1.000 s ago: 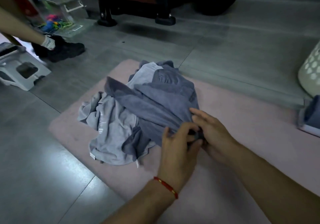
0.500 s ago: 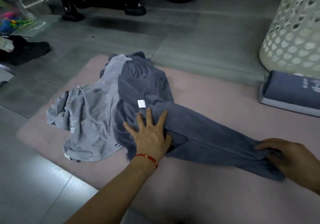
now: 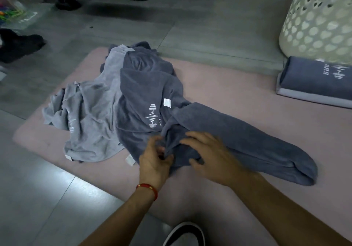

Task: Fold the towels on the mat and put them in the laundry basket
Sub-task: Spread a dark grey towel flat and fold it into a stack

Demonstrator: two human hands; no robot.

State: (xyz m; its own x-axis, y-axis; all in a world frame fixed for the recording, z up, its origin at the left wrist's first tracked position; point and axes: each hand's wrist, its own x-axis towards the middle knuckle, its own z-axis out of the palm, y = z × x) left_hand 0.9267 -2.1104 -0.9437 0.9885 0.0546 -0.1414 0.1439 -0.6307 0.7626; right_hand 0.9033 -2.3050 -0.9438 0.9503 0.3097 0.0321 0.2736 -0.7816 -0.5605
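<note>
head view, mat: a pink mat lies on grey floor tiles and carries the whole job.
head view, dark towel: a dark grey towel runs in a long rumpled band from the middle of the mat toward its near right edge, its end doubled over there; a white tag and a printed barbell mark show on the bunched part.
head view, light towel: a light grey towel lies crumpled toward the mat's left edge, partly under the dark one, unfolded.
head view, folded stack: folded towels sit at the mat's far right corner, just beside the laundry basket, which stands on the floor past that corner. nothing shows inside the basket from here.
head view, left hand: the left hand, red cord at the wrist, pinches a fold of the dark towel near the mat's near edge.
head view, right hand: the right hand rests on the same towel just beside it, fingers spread and lightly bent; whether they have caught any cloth, i cannot tell.
stage: likely hunting for an edge or corner so the dark towel can be spread flat.
risk, tangle: the dark towel overlaps the light one, so a pull may drag both.
risk, wrong layer: the pinch may hold an inner fold rather than a true corner, giving a skewed fold.
risk, stack: a wide sweep to the right could knock the folded towels.
</note>
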